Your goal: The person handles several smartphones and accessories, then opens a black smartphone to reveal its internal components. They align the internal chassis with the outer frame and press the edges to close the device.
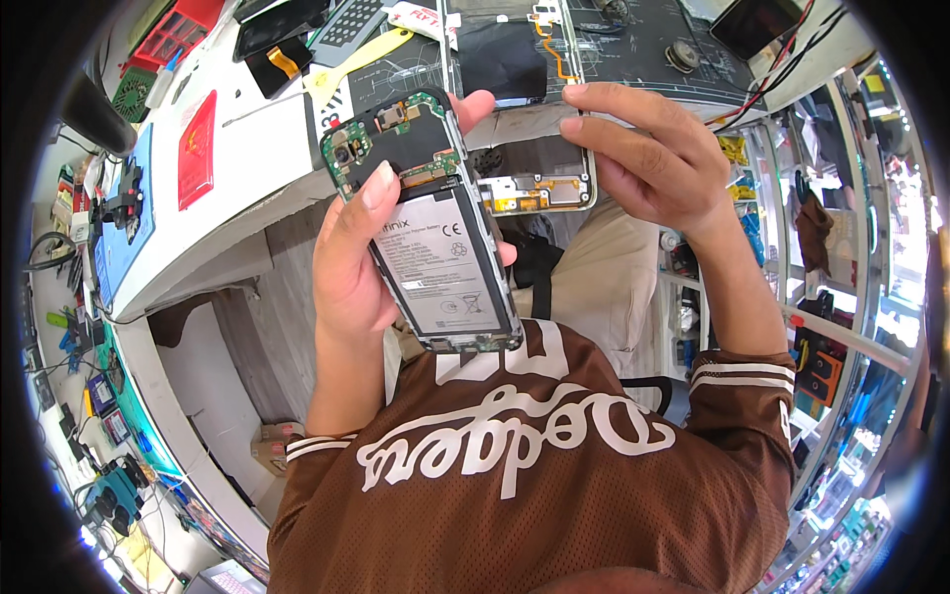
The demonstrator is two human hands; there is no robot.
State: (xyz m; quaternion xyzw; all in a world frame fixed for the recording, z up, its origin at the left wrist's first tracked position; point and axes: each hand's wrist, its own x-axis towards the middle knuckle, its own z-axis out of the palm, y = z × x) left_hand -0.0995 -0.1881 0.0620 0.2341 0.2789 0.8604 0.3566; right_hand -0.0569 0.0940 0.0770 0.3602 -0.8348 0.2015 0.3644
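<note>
Red packet [197, 148] is seen lying flat on the white desk [262, 148], with a yellow tool [358, 65] farther right. By the left hand [346, 259], an opened phone [427, 230] is held tilted in the air, in front of the desk edge; thumb is pressed on the front, fingers are wrapped behind, tips showing past the far side. Green circuit board [430, 168] and grey battery [450, 277] are left exposed, so the phone is judged light, stiff, a bit slippery and fragile; best gripped by the side edges. Just right, a thin frame [539, 193] is touched along its right edge by the right hand [661, 160], index and middle fingers slightly parted; thumb is hidden, so a pinch can't be told. Frame probably flexes easily; rim hold is advised.
</note>
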